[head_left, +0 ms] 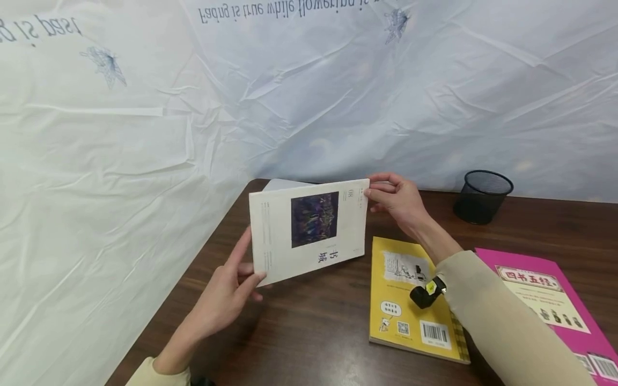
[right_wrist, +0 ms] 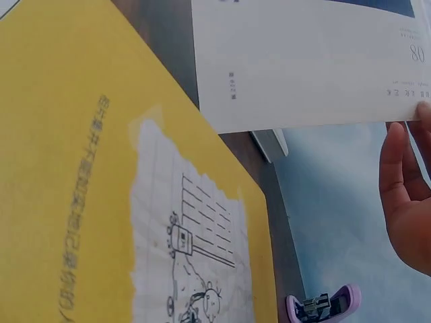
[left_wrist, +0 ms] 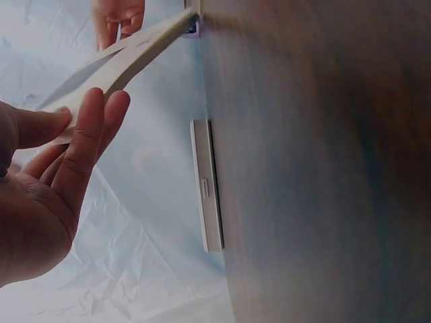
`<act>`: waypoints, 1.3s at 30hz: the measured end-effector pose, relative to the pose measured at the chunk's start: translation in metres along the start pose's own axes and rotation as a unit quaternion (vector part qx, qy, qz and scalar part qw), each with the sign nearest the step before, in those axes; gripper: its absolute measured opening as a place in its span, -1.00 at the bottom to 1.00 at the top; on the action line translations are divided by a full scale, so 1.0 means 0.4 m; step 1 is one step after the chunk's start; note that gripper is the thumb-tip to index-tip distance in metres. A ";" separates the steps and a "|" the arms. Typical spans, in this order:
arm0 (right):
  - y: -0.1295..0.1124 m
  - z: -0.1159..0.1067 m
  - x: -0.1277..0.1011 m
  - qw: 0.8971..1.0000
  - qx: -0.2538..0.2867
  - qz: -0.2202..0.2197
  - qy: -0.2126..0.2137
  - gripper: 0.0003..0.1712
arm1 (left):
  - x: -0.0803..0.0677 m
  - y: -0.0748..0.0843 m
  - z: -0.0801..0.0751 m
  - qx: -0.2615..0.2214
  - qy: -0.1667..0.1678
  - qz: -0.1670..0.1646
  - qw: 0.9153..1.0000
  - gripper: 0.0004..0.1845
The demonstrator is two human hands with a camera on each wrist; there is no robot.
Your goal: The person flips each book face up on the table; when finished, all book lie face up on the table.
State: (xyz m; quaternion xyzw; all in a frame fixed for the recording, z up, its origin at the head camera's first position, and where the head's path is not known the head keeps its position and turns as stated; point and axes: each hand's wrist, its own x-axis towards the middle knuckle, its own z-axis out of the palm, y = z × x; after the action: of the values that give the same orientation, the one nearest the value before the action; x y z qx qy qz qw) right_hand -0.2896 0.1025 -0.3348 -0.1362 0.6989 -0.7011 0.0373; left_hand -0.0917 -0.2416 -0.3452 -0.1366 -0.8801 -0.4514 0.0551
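Behind the brown table (head_left: 299,332) hangs a white sheet (head_left: 120,161) printed, upside down, "Fading is true while flowering". Above the tabletop I hold a cream book (head_left: 309,230) marked "08" and "书城": my left hand (head_left: 227,295) pinches its lower corner, my right hand (head_left: 398,201) its upper one. Beside it lie a yellow cartoon book (head_left: 410,300) with barcode, a pink book (head_left: 550,300), and a black mesh cup (head_left: 483,197).

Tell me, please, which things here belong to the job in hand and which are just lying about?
In hand: white book, held at opposite corners by the left hand and the right hand.
Lying about: yellow book, pink book, black mesh pen cup, all on the wooden table.
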 end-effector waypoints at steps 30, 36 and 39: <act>-0.006 -0.015 0.006 0.998 0.035 0.015 -0.041 -0.37 | 0.027 -0.011 0.029 -0.232 -0.003 -0.085 0.969 0.11; 0.010 -0.029 0.000 0.993 -0.070 0.012 -0.093 -0.25 | 0.032 -0.023 0.040 -0.262 -0.001 -0.120 0.958 0.11; 0.017 -0.033 -0.004 0.990 -0.108 0.017 -0.092 -0.23 | 0.031 -0.025 0.041 -0.263 -0.004 -0.131 0.956 0.11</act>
State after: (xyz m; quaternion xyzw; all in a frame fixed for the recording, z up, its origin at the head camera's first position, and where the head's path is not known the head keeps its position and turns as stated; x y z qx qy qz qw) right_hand -0.2921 0.1154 -0.3417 -0.1916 0.7663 -0.6053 0.0990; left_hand -0.1061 -0.2316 -0.3600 -0.0318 -0.7405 -0.6697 -0.0463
